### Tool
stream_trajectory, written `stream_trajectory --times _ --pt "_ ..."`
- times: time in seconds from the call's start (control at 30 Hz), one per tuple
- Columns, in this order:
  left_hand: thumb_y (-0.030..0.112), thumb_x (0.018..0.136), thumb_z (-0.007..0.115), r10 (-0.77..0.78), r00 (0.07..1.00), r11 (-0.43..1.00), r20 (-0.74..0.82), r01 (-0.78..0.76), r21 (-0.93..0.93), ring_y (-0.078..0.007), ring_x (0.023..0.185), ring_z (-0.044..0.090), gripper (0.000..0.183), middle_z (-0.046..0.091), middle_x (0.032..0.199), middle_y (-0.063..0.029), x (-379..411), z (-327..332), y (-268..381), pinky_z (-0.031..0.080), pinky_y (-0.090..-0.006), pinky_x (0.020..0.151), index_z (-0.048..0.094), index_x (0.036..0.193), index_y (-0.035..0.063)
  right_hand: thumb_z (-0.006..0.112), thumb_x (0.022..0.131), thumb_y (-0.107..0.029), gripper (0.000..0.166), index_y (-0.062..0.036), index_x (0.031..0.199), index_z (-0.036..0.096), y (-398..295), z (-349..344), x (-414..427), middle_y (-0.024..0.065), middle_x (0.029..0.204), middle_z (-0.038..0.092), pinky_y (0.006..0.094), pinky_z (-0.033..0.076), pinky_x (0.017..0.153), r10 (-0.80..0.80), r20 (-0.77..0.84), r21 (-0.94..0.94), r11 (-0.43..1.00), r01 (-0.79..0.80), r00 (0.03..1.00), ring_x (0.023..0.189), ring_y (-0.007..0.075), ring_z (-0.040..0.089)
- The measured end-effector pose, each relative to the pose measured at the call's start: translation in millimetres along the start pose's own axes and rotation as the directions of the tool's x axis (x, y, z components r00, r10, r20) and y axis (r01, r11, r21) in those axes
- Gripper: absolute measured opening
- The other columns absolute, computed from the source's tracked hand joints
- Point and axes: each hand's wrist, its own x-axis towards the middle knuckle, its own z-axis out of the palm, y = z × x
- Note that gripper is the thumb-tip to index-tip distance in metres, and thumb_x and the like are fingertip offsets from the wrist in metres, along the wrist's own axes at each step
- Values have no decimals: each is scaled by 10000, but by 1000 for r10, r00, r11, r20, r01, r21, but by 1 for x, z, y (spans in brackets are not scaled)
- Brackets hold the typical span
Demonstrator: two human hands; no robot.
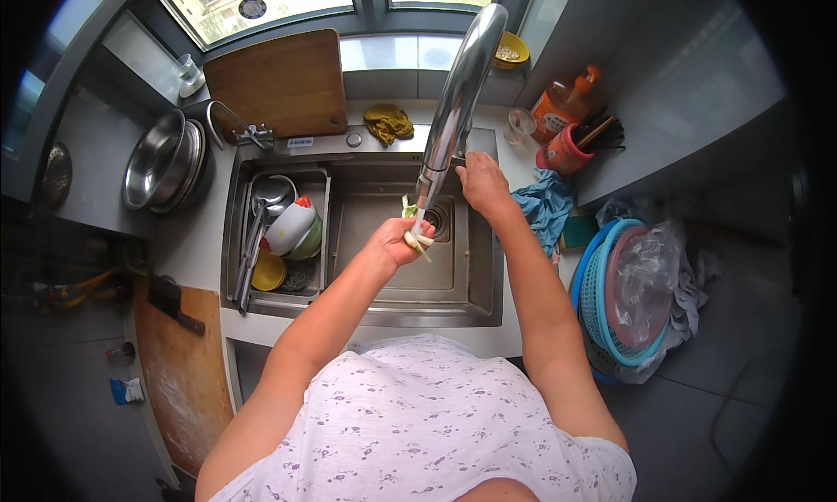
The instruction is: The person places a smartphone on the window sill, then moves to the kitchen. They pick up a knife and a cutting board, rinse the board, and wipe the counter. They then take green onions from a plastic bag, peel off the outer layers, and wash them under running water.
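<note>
My left hand [400,240] holds some pale stalk pieces [416,241] with green bits, perhaps scallion, over the stainless steel sink basin [386,273]. Water runs onto them from the spout of a tall chrome faucet [451,96]. My right hand [485,183] is beside the faucet's base, at the back right edge of the sink. Its fingertips reach toward the base, where a lever may be hidden; whether they grip anything is unclear.
Left of the basin, a rack [325,201] holds bowls [288,230] and a ladle. A cutting board [278,83] leans behind. A cleaver [173,302] lies on a floured board [176,378]. Baskets [592,286] stand at right, near a blue cloth [546,204] and soap bottle [559,106].
</note>
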Motion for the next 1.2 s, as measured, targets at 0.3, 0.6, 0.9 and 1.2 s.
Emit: stream_trajectory --times 0.3,0.6,0.9,1.2 --pt "48 897 416 -231 963 970 142 239 -45 -165 430 456 57 537 761 -119 54 -13 15 425 -253 374 454 906 6 567 832 -67 193 51 985 568 -50 1 -34 183 948 610 370 476 736 -30 -439 294 940 175 898 836 279 588" --pt "149 938 402 -208 740 941 639 330 -76 -262 975 613 238 594 1060 -132 52 -30 19 514 -431 860 524 1093 17 656 802 -201 185 -49 741 569 -95 12 -43 9 613 548 221 380 456 73 360 906 210 -367 930 522 81 505" --pt "113 918 340 12 999 1000 -51 -11 17 -189 731 598 205 579 859 -53 38 -7 -6 497 -329 619 539 954 80 616 856 -293 263 -64 757 530 -93 32 -42 0 638 511 213 363 428 99 395 912 -164 -376 913 500 70 443" --pt "107 869 468 -59 991 998 116 57 21 -190 698 594 114 590 784 -48 10 28 -14 515 -340 640 567 881 52 666 740 -128 168 -15 833 584 -66 10 -42 33 692 573 227 414 478 -20 337 925 195 -327 941 630 80 539"
